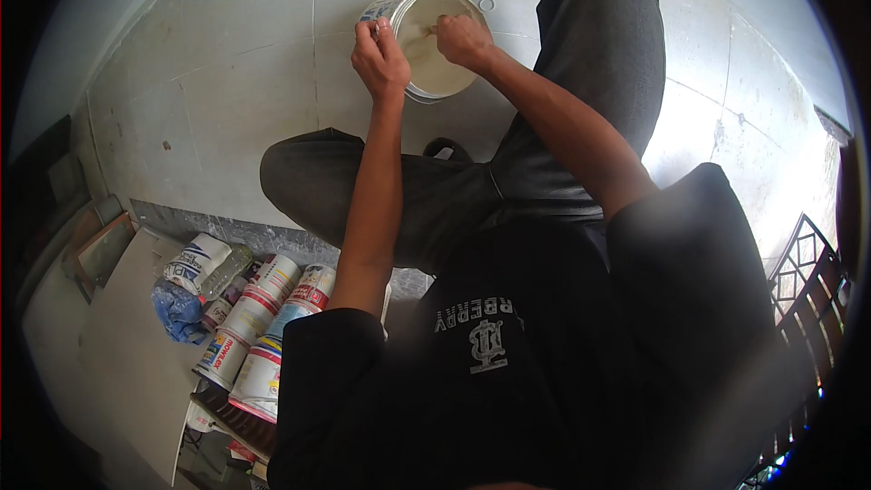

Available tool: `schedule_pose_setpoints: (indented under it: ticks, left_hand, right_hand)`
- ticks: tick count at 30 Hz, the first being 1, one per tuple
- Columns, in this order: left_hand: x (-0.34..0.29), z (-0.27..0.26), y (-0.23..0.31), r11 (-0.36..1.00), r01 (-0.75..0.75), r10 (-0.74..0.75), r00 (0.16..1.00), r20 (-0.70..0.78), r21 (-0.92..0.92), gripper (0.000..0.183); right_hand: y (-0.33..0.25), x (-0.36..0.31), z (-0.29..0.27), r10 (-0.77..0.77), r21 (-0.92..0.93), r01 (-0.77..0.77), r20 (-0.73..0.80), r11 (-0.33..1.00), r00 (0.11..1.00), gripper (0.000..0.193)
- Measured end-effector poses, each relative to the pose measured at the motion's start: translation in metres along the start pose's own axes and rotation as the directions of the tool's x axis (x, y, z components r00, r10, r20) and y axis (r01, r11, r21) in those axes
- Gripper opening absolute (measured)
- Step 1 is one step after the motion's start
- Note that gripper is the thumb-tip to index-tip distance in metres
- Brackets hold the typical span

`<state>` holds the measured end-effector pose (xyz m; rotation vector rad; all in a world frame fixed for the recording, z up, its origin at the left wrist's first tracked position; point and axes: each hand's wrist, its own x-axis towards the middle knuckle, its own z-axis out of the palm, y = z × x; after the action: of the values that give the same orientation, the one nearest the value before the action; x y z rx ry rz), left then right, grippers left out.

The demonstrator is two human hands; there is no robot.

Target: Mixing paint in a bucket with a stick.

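White pail [384, 9], upper centre of frame, holds pale liquid [442, 77]; we're prob. stirring. Our L hand [381, 60] is at its left side, grip unclear; R hand [464, 39] clenched, can't tell on what. Next prob. calls for steadying it.

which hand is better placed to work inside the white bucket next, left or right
Probably the right hand: it is already over the open mouth of the white bucket, above the pale contents, while the left hand is at the bucket's left side.
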<state>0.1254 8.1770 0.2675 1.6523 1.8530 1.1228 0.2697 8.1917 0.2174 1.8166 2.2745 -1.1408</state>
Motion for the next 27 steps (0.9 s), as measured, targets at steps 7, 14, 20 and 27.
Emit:
schedule_pose_setpoints:
  ticks: [7, 14, 20, 27]
  left_hand:
    - [0.002, 0.005, 0.003, 1.0, -0.026, 0.026, 1.0, -0.007, 0.011, 0.03]
    - [0.001, -0.002, -0.001, 0.999, -0.03, 0.03, 0.999, -0.017, 0.01, 0.03]
    - [0.001, 0.001, 0.003, 0.999, -0.027, 0.026, 0.999, -0.019, -0.022, 0.034]
    - [0.0, 0.005, 0.007, 1.0, -0.012, 0.012, 1.0, 0.018, -0.013, 0.03]
  right_hand:
    - [0.005, -0.009, -0.005, 0.063, 0.054, -0.057, -0.113, 0.997, 0.992, 0.029]
    - [-0.004, -0.011, -0.006, 0.089, 0.09, -0.075, -0.169, 0.993, 0.982, 0.029]
    - [-0.002, -0.011, -0.007, 0.074, 0.103, -0.054, -0.201, 0.993, 0.977, 0.03]
    - [0.0, -0.006, -0.011, 0.088, 0.027, -0.086, -0.055, 0.996, 0.995, 0.026]
